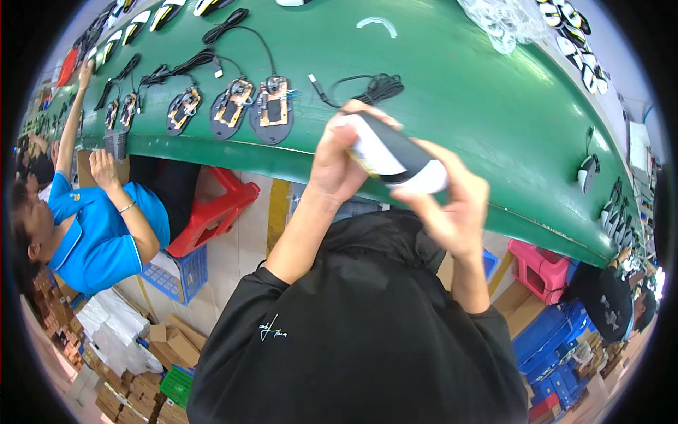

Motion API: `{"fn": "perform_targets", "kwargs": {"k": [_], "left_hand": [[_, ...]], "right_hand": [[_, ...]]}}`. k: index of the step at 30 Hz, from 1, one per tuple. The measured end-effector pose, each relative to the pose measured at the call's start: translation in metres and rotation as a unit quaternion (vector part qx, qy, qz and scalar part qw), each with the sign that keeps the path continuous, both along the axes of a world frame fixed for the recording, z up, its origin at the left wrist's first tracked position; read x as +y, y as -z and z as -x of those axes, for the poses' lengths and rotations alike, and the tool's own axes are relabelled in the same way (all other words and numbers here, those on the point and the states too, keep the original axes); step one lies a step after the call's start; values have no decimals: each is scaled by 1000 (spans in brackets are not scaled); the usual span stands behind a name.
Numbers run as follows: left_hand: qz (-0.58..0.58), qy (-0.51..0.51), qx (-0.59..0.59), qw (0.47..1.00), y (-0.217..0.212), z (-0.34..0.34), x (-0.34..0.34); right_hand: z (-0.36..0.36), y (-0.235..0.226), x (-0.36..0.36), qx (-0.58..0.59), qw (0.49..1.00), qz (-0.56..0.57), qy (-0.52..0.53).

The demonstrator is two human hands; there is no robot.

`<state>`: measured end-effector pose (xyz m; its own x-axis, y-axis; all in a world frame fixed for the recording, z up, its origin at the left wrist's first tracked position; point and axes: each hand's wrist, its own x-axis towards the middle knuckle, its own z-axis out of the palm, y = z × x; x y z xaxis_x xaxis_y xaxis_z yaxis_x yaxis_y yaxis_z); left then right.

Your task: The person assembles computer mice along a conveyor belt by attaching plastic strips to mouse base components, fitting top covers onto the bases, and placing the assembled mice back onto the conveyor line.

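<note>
Between my two hands is a black-and-white computer mouse, held tilted above the near edge of the green workbench. My left hand closes round its upper left end. The other end is gripped by my right hand, fingers above and thumb below. Just beyond the mouse lies a coiled black cable with a USB plug; whether it joins the held mouse is hidden. To the left, an opened mouse base with its circuit board sits on the bench, cable trailing away.
More opened mouse bases line the bench leftward. A white curved strip and clear plastic bags lie at the far side. A co-worker in a blue shirt sits left by a red stool. A pink stool stands right.
</note>
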<state>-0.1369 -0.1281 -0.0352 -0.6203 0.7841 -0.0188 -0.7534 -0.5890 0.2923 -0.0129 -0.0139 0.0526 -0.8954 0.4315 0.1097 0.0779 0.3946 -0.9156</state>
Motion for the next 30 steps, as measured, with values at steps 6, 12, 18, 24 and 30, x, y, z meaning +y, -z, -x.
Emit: {"fn": "perform_targets", "kwargs": {"k": [6, 12, 18, 24, 30], "left_hand": [[593, -209, 398, 668, -23, 25, -51], [752, -206, 526, 338, -11, 53, -74], [783, -120, 469, 389, -16, 72, -64], [532, -82, 313, 782, 5, 77, -51], [230, -33, 50, 971, -15, 51, -44]], "right_hand": [[-54, -26, 94, -5, 942, -121, 313], [-101, 64, 157, -194, 761, -489, 379], [75, 47, 82, -42, 946, -250, 204], [197, 101, 115, -28, 940, -340, -3], [115, 33, 67, -102, 990, 75, 54]]}}
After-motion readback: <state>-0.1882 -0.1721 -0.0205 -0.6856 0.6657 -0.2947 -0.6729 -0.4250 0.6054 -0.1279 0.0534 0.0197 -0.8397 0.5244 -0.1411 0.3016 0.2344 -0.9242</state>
